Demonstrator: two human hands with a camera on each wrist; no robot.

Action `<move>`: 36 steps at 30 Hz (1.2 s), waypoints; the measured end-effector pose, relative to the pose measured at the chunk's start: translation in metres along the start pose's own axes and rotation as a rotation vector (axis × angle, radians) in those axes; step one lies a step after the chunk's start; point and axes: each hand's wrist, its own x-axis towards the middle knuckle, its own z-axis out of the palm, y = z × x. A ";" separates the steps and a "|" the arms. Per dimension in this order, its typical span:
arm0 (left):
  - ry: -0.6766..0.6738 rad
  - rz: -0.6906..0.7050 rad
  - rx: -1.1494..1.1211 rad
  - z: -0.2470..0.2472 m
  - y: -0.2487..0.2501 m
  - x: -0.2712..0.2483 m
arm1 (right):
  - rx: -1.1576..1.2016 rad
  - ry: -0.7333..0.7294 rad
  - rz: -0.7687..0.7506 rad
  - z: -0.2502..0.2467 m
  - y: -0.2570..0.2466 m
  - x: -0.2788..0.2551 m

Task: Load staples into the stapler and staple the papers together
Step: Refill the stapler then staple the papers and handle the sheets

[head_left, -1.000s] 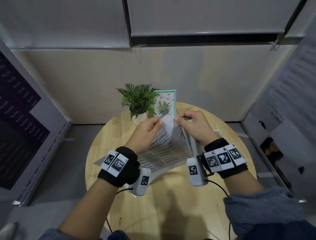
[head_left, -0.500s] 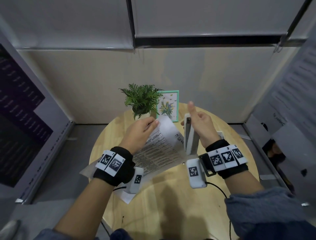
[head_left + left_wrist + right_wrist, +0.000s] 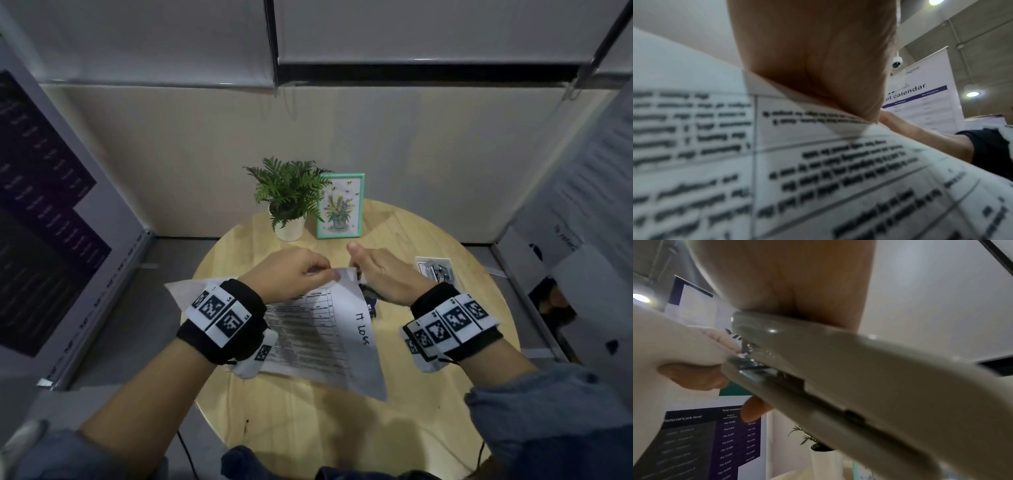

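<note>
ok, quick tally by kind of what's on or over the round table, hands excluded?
Papers, held as a bunch: 1
Stapler: 1
Potted plant: 1
Framed picture: 1
Small printed box or card, too small to identify: 1
Total: 5

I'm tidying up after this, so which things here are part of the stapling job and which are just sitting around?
In use: papers, pinched by left hand; stapler, gripped by right hand.

Lying about: potted plant, framed picture, small card, all on the table.
</note>
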 end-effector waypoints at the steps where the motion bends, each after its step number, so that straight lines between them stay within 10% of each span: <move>1: -0.009 -0.002 0.028 0.000 0.002 0.001 | -0.021 0.004 -0.012 0.001 0.003 0.002; 36: -0.051 -0.011 0.179 -0.002 0.033 0.002 | -0.176 0.167 -0.129 0.018 0.016 0.006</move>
